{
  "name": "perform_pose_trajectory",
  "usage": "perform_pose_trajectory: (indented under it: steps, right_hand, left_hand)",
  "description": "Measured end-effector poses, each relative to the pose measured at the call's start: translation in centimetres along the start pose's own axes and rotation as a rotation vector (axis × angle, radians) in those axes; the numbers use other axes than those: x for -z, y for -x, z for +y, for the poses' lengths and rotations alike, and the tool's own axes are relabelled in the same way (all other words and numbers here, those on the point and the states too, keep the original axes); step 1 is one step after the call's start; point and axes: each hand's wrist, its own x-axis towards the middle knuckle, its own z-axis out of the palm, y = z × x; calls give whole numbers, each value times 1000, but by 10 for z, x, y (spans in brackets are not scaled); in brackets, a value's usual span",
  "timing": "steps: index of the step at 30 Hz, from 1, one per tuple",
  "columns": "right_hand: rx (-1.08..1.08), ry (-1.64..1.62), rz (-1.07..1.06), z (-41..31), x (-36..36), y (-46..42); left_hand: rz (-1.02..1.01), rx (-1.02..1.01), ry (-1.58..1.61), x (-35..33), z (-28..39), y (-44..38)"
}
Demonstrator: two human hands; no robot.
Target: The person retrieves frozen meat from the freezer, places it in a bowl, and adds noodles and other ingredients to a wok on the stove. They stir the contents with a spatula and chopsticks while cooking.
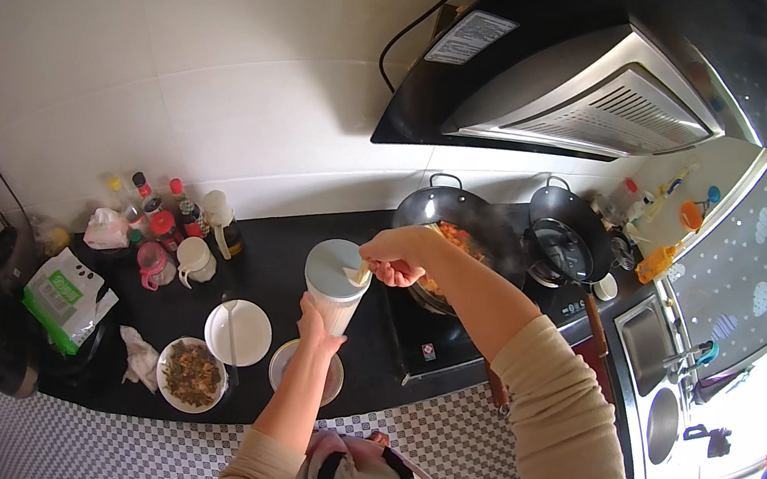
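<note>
My left hand (321,326) grips the side of a tall clear storage canister (335,308) with pale contents and a grey-green lid (335,267). At the lid's right edge, my right hand (392,256) pinches a small pale piece, perhaps a flap or tab of the lid; I cannot tell which. Below the canister, a round bowl (336,384) is partly covered by my left forearm. Behind my right wrist, a black wok (438,207) on the hob holds orange-red food (458,237), with steam above it.
A second wok (563,220) stands further right, beside the sink (644,344). At left are a white bowl with a spoon (251,333), a plate of cooked food (192,375), a cloth (138,357), a green-white bag (67,299) and several seasoning containers (196,258). The range hood (567,95) hangs above.
</note>
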Motion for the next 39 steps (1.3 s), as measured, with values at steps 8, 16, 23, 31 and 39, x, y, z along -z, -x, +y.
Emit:
perform_pose_trajectory:
  steps: [8,16,23,31,39]
  right_hand:
    - [-109,232,88,-19,-15,-5]
    - [26,217,16,-12,-4,17]
    - [777,407,740,52,-21,10]
    - [1389,335,1016,67,-35,2]
    - [1305,143,930,56,-40,16]
  left_hand:
    - [-223,-1591,-1522,-39,54,80]
    - [-425,-1275,-1679,-70,68,77]
    - [-410,-1384,-1537,-69,53,65]
    - [-626,-1163,-1406,-77,68,75]
    - [-680,-1156,-1504,-64,61,62]
